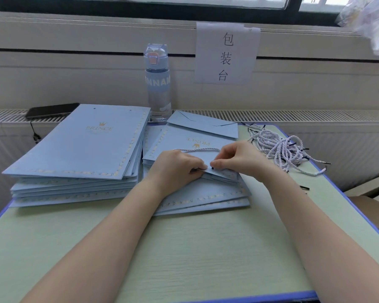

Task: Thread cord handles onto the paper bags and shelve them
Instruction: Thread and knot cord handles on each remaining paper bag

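A flat light-blue paper bag with a gold crown print lies on top of the right stack, its open edge toward me. A white twisted cord arches across it between my hands. My left hand grips the bag's near edge, fingers curled under the top layer. My right hand pinches the cord's black tip at the hole in that edge. A loose bundle of cords lies at the right of the table.
A taller stack of flat blue bags sits at the left. A water bottle and a phone stand on the radiator ledge behind. A paper sign hangs on the wall. The green table ends in a blue edge.
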The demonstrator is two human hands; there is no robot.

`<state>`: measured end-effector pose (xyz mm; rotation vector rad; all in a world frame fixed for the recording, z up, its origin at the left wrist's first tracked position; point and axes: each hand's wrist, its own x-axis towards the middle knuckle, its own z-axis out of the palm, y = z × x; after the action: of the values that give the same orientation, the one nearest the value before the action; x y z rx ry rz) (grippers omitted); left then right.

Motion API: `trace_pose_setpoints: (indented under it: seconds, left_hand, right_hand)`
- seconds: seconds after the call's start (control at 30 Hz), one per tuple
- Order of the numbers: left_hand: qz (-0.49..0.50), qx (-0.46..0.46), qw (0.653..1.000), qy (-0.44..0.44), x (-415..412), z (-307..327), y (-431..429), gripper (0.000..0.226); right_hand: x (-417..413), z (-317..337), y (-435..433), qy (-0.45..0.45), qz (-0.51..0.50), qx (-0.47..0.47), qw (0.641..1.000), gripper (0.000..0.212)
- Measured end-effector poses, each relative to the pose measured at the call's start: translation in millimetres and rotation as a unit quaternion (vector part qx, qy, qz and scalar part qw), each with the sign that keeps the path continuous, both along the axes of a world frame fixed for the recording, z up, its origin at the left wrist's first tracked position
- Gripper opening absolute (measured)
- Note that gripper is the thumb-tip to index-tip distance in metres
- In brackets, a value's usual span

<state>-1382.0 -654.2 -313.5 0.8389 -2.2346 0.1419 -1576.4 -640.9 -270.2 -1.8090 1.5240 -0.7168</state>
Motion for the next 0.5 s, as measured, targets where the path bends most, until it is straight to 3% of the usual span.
trace_pose_setpoints:
  seconds: [0.17, 0.37, 0.5]
  left_hand:
    - [0.000, -0.009, 1.000, 0.014, -0.7, -0.8, 1.9, 0.025]
    - [0.009, -0.023, 0.999, 0.039, -2.0, -2.0, 2.6, 0.028]
    - [0.003, -0.028, 0.999, 0.038, -1.1, -1.9, 1.5, 0.028]
  right_hand:
    - [2.0, -0.1, -0.4, 0.054, 0.015, -0.020, 0.998, 0.018]
    - [-5.1, -3.6, -4.7, 0.074, 0.062, -0.053, 0.994, 0.008]
    - [-6.5, -3.5, -1.3, 0.065, 0.098, -0.083, 0.990, 0.019]
